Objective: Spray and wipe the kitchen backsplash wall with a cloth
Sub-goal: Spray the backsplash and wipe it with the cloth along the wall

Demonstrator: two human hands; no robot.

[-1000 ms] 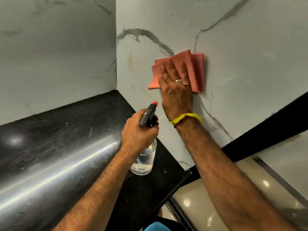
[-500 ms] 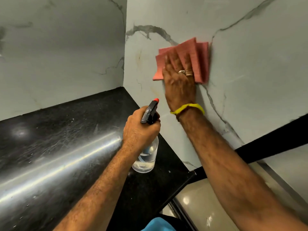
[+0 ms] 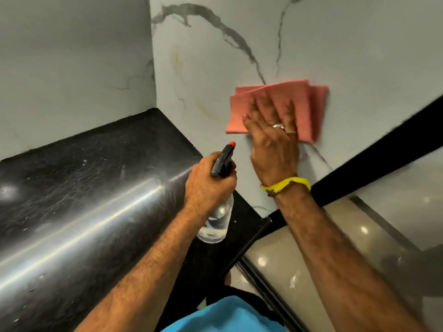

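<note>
My right hand [image 3: 273,144] presses a folded pink cloth [image 3: 304,104] flat against the white marble backsplash wall [image 3: 347,44], fingers spread over the cloth. The hand wears rings and a yellow wristband. My left hand [image 3: 208,185] grips a clear spray bottle [image 3: 215,224] by its neck; the black trigger head with a red nozzle tip [image 3: 231,144] points up at the wall. The bottle hangs just above the black countertop, partly filled with clear liquid.
A glossy black countertop [image 3: 84,200] fills the lower left, ending at an edge near the bottle. A second marble wall [image 3: 72,56] meets the backsplash at a corner. A black ledge [image 3: 383,154] runs diagonally on the right, with shiny beige floor [image 3: 299,259] below.
My right hand has slid the pink cloth down and to the right along the wall. The left hand with the spray bottle has stayed about where it was.
</note>
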